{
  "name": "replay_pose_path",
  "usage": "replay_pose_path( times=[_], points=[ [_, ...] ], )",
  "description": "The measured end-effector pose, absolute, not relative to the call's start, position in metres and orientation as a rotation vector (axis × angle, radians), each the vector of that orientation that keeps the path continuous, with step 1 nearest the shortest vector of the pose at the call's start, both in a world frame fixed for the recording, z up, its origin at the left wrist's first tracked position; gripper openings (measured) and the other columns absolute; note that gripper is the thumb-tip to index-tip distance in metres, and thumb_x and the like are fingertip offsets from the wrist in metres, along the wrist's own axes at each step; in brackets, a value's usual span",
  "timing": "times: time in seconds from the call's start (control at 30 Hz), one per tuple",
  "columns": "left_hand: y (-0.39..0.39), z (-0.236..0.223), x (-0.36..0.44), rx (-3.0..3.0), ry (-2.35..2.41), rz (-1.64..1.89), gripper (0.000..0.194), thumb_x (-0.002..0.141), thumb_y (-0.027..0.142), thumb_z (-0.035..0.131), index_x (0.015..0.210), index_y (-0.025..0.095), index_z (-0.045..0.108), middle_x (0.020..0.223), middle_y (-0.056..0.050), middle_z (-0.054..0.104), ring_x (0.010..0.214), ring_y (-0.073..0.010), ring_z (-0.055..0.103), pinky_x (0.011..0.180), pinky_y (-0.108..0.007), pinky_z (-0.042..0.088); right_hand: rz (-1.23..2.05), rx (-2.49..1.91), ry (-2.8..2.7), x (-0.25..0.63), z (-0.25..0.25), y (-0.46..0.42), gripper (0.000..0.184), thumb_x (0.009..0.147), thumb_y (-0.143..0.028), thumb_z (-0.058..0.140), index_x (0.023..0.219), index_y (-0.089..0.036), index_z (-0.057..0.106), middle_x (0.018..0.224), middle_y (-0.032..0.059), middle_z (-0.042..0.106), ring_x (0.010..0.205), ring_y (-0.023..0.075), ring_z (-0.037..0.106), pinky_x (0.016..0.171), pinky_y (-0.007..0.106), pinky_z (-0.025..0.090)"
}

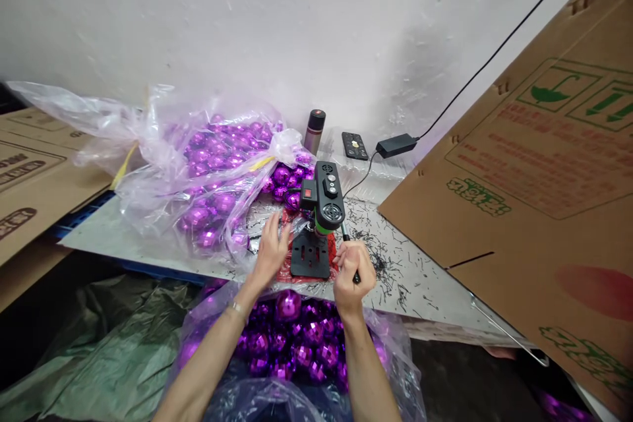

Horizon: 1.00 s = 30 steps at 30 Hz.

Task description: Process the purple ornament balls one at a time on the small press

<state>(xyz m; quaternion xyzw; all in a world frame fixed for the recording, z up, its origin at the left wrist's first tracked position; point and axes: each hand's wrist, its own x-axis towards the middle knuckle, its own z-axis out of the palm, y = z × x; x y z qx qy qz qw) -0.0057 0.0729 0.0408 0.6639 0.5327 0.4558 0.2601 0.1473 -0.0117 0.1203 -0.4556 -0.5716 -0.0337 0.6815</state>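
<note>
A small black lever press [330, 198] with a red switch stands on the worktable, its slotted base plate [310, 256] toward me. My right hand [353, 270] is closed around the black grip of the press's lever [345, 232]. To the left of the base plate, my left hand [271, 244] reaches forward with fingers stretched and apart, and nothing shows in it. Just beyond it lie shiny purple baubles [281, 176] at the mouth of a clear bag. Below my forearms, more faceted purple baubles [311, 336] fill an open plastic bag. What lies under the press head is hidden.
A tied plastic bag of purple baubles [217, 165] takes up the table's left. Behind stand a flask [314, 132], a phone [355, 146] and a power adapter [396, 145]. Black scraps [395, 264] litter the tabletop. Cardboard boxes [524, 178] flank the right and left.
</note>
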Motion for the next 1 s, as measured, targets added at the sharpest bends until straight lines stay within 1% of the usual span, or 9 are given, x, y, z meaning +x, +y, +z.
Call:
replay_pose_path(
  times=[0.07,0.13,0.23,0.33,0.47,0.6,0.73,0.87,1.0],
  points=[
    [0.117,0.063,0.004,1.631,1.616,1.062,0.047,0.102,0.037,0.05,0.142,0.011,0.055,0.151,-0.024,0.057,0.143,-0.0332,0.054,0.119,-0.049,0.041,-0.074,-1.015,-1.299,0.147,0.122,-0.012,0.033,0.102,-0.012,0.044,0.071,-0.022,0.05,0.069,-0.0015,0.055,0.063,0.0126,0.054,0.058,0.029,0.039],
    [0.147,0.075,0.015,1.512,1.704,0.94,0.04,0.098,0.04,0.057,0.126,0.012,0.063,0.136,-0.026,0.067,0.133,-0.0377,0.062,0.109,-0.05,0.047,-0.078,-1.004,-1.317,0.148,0.124,-0.012,0.033,0.101,-0.01,0.044,0.071,-0.022,0.049,0.069,-0.0018,0.055,0.064,0.0121,0.054,0.059,0.028,0.04],
    [0.166,0.076,0.027,1.451,1.713,0.921,0.035,0.09,0.044,0.068,0.11,0.015,0.068,0.122,-0.025,0.074,0.125,-0.0402,0.067,0.1,-0.047,0.05,-0.089,-0.996,-1.328,0.147,0.124,-0.012,0.033,0.101,-0.008,0.044,0.071,-0.022,0.048,0.068,-0.0021,0.053,0.065,0.012,0.054,0.059,0.028,0.042],
    [0.168,0.072,0.031,1.381,1.689,0.953,0.034,0.084,0.043,0.075,0.105,0.017,0.07,0.116,-0.022,0.077,0.123,-0.0381,0.069,0.098,-0.043,0.051,-0.094,-0.996,-1.319,0.147,0.123,-0.011,0.033,0.101,-0.008,0.043,0.071,-0.022,0.048,0.068,-0.0021,0.053,0.065,0.0124,0.055,0.059,0.028,0.043],
    [0.167,0.073,0.023,1.281,1.624,1.013,0.036,0.083,0.039,0.078,0.109,0.016,0.069,0.112,-0.016,0.078,0.115,-0.0312,0.072,0.096,-0.039,0.054,-0.106,-0.997,-1.33,0.147,0.123,-0.011,0.033,0.101,-0.01,0.043,0.07,-0.023,0.048,0.067,-0.0023,0.054,0.064,0.0124,0.055,0.059,0.028,0.043],
    [0.154,0.08,0.002,1.102,1.447,1.11,0.036,0.086,0.04,0.075,0.109,0.014,0.068,0.107,-0.012,0.078,0.098,-0.0226,0.075,0.089,-0.036,0.059,-0.113,-0.999,-1.334,0.147,0.125,-0.011,0.034,0.101,-0.011,0.044,0.07,-0.023,0.048,0.067,-0.0022,0.054,0.063,0.0125,0.055,0.059,0.028,0.043],
    [0.12,0.078,-0.026,0.723,1.082,1.268,0.037,0.076,0.04,0.084,0.099,0.015,0.07,0.098,-0.007,0.076,0.084,-0.0173,0.073,0.079,-0.03,0.061,-0.12,-1.009,-1.329,0.147,0.127,-0.012,0.034,0.101,-0.011,0.043,0.069,-0.022,0.049,0.067,-0.0019,0.054,0.062,0.0126,0.055,0.057,0.028,0.042],
    [0.077,0.067,-0.039,0.705,1.103,1.259,0.05,0.075,0.054,0.083,0.104,0.016,0.07,0.096,-0.007,0.076,0.08,-0.0188,0.073,0.069,-0.027,0.059,-0.112,-1.0,-1.342,0.148,0.136,-0.011,0.034,0.102,-0.013,0.044,0.069,-0.022,0.048,0.067,-0.0023,0.054,0.063,0.0117,0.055,0.058,0.027,0.042],
    [0.053,0.051,-0.024,0.89,1.121,1.183,0.072,0.07,0.057,0.087,0.125,0.018,0.062,0.112,-0.011,0.076,0.093,-0.0242,0.076,0.081,-0.036,0.062,-0.085,-1.049,-1.307,0.149,0.155,-0.007,0.037,0.104,-0.018,0.045,0.068,-0.023,0.045,0.064,-0.004,0.048,0.06,0.0103,0.05,0.059,0.027,0.04]
  ],
)
